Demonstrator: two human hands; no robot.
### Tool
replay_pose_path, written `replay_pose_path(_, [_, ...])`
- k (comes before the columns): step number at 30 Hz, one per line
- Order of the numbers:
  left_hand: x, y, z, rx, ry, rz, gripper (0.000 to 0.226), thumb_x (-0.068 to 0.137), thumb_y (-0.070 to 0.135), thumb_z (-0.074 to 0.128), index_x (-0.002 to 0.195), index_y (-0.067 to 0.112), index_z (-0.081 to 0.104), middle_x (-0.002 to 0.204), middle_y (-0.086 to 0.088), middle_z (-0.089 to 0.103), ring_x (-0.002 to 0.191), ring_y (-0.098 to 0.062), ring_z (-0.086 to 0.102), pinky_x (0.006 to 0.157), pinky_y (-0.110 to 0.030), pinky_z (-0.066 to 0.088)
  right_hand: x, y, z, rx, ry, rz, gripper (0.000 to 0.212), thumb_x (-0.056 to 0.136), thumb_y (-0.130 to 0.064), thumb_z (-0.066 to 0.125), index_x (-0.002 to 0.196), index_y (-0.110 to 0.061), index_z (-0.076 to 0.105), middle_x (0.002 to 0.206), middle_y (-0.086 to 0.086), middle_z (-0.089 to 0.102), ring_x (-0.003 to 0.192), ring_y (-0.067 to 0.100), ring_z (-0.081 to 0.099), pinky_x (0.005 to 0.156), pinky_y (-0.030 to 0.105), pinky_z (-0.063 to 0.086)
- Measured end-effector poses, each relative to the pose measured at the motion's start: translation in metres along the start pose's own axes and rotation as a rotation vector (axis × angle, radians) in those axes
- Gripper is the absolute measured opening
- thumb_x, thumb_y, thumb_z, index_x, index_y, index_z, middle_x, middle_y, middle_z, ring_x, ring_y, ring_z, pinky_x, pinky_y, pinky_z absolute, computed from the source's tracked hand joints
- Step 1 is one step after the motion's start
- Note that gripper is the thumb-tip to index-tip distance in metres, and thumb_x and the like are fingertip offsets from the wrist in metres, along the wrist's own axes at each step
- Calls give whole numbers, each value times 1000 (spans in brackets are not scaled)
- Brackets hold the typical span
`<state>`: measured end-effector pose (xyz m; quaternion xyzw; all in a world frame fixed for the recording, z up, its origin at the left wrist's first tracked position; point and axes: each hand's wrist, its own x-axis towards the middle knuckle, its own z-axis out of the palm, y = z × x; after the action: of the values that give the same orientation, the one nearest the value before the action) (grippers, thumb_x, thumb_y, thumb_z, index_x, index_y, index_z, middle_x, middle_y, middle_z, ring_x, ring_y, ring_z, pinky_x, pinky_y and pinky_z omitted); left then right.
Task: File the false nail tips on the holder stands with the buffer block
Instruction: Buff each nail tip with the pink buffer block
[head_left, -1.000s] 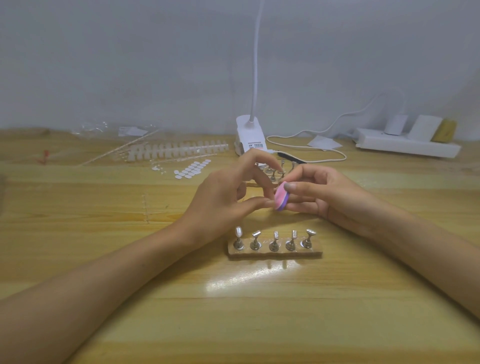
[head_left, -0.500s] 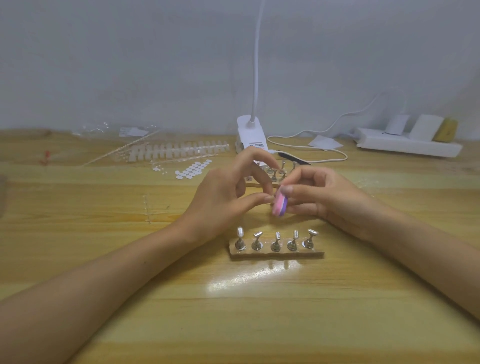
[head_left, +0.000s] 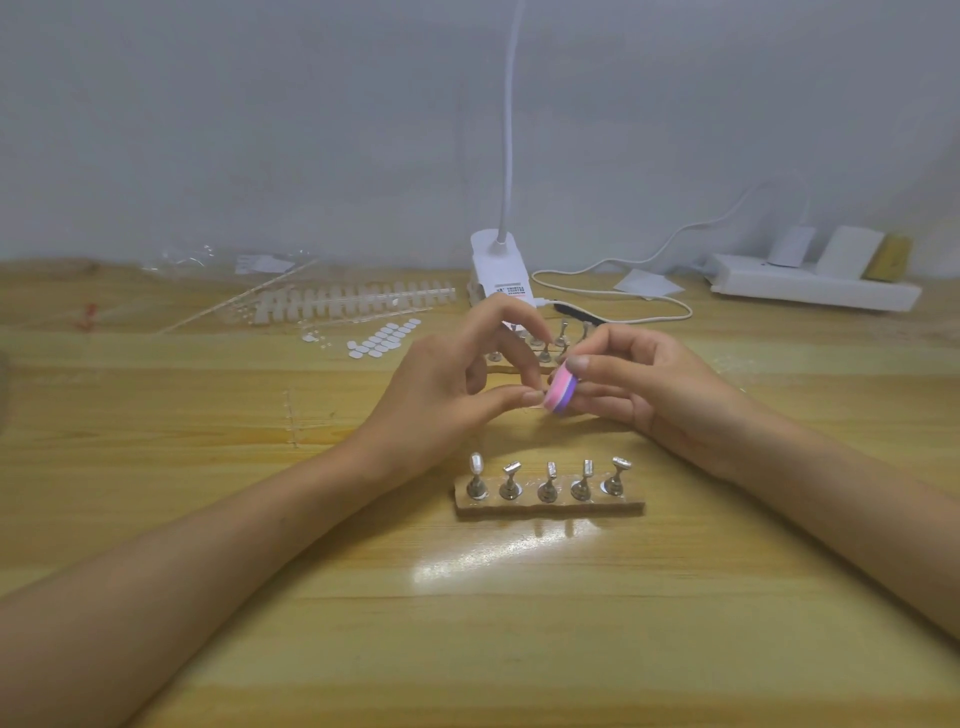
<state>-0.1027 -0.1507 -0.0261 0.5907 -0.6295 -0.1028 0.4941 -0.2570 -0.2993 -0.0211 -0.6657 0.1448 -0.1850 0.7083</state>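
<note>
1. Strips of spare nail tips (head_left: 353, 300) and a patch of white sticky tabs (head_left: 384, 338) lie at the back left of the table (head_left: 208, 545). They sit as they did a second ago.
2. The left hand (head_left: 447, 395) has barely shifted. Its thumb and a fingertip are drawn together at the block's pink face, apparently pinching a small clear tip (head_left: 536, 408). That tip is too faint to make out properly.
3. The near holder stand (head_left: 548, 501) sits just in front of both hands and neither hand touches it. Of its five posts only the leftmost carries a mounted tip (head_left: 476, 462); the other four look bare. A second holder stand (head_left: 545, 356) is partly hidden behind the fingers.
4. The buffer block (head_left: 561, 391) is what has changed. Half a second ago it had dipped lower and turned nearly edge-on. Now it is back up and tilted, with its pink face towards the left thumb, much as it was a second ago.
5. The right hand (head_left: 649, 384) is clamped on the block, thumb over the top edge and fingers curled beneath.
6. The dip and return read as one filing stroke on the tip in hand. Judging by the bare posts, most of the task is still ahead.
</note>
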Motion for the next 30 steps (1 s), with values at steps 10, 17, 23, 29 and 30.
replay_pose_path(10, [0,-4,-2,-200,122,-143,46,79,21,81,116,23,53,81,4,73,48,-8,33,52,-13,34,-9,2,-3,-29,82,-134,25,83,-14,69,104,-4,61,100,15,72,90,29,74,78,33,60])
replay_pose_path(17, [-4,-2,-6,-492,73,-239,58,74,17,78,126,15,51,77,2,72,55,0,60,52,-5,41,-16,-2,-8,-805,58,-355,13,92,-8,67,92,-21,71,99,-3,69,103,20,64,74,31,56])
replay_pose_path(23, [-5,8,-8,-490,11,-242,60,78,11,77,130,21,50,77,3,72,67,-17,64,69,-12,47,-28,-22,5,-878,19,-582,30,85,-28,72,114,-23,68,109,-2,65,104,19,61,80,28,50])
replay_pose_path(29, [-2,36,-18,-455,-74,-267,72,74,26,80,136,35,46,83,5,74,72,-21,56,63,-11,43,-38,-53,35,-949,-15,-699,18,81,-21,75,97,-14,77,95,2,67,85,18,66,72,26,56])
replay_pose_path(30, [1,43,-25,-442,-98,-276,75,74,26,81,138,36,43,84,6,75,72,-13,59,58,-9,41,-41,-61,37,-944,-6,-704,19,80,-23,74,96,-14,78,94,1,69,86,18,67,73,25,56])
